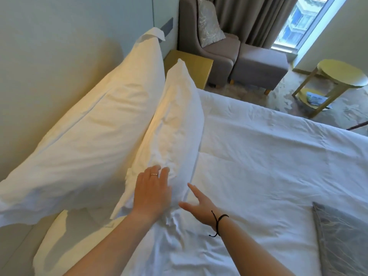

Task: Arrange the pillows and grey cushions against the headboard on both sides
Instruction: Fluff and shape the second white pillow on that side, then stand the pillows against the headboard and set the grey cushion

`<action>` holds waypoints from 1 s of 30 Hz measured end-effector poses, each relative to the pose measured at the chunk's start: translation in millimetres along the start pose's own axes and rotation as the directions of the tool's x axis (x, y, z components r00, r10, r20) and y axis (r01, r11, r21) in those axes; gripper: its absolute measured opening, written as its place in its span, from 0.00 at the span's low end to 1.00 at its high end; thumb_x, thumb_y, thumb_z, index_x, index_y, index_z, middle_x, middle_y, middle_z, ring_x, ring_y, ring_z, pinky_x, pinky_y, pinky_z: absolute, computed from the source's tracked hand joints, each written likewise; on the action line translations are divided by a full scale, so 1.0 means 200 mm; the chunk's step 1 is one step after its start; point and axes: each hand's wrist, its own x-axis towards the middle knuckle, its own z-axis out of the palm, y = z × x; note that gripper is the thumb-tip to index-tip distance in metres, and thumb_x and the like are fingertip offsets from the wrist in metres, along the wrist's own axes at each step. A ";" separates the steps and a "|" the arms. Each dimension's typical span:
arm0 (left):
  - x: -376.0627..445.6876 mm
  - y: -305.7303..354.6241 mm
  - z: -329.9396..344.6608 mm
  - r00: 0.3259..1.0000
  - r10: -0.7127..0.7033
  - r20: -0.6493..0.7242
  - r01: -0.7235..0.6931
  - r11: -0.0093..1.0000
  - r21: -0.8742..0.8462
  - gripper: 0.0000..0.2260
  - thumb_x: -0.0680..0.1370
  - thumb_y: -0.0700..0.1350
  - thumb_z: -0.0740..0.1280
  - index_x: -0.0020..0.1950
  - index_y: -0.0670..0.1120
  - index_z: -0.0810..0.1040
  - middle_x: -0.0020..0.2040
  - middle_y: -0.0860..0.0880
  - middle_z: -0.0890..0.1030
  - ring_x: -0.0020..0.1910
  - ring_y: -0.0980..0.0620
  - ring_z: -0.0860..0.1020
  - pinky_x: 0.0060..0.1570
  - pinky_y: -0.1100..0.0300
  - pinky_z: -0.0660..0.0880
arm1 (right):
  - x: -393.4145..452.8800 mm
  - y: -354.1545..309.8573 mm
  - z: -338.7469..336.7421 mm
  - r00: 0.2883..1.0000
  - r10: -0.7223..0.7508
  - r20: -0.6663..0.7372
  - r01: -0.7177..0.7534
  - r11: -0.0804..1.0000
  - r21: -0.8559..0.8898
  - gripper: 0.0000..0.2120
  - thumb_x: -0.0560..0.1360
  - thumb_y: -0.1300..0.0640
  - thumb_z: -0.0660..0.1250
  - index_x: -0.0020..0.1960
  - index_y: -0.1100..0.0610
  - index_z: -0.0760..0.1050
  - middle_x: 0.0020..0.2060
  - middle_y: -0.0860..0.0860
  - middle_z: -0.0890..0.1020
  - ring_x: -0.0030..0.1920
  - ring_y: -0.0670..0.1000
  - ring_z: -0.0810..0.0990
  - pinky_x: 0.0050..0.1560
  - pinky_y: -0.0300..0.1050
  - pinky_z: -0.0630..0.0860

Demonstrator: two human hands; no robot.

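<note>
Fingers of left hand (pixel 152 193) lie flat on front pillow (pixel 175 132), right hand (pixel 199 207) spread, holding nothing; press w/ both so it leans snug vs back pillow (pixel 95 132).

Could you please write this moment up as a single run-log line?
left hand flat on front pillow | right hand open beside it | back pillow against headboard | grey cushion on bed
</note>
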 end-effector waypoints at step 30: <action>-0.39 1.79 0.92 0.545 0.437 0.715 -0.330 0.896 -0.296 0.10 0.78 0.57 0.63 0.60 0.63 0.73 0.58 0.61 0.75 0.52 0.64 0.76 0.54 0.60 0.73 | -1.12 2.50 -0.77 0.400 0.712 -0.577 -0.788 0.589 0.179 0.56 0.67 0.38 0.73 0.78 0.48 0.35 0.78 0.57 0.40 0.77 0.61 0.44 0.76 0.57 0.49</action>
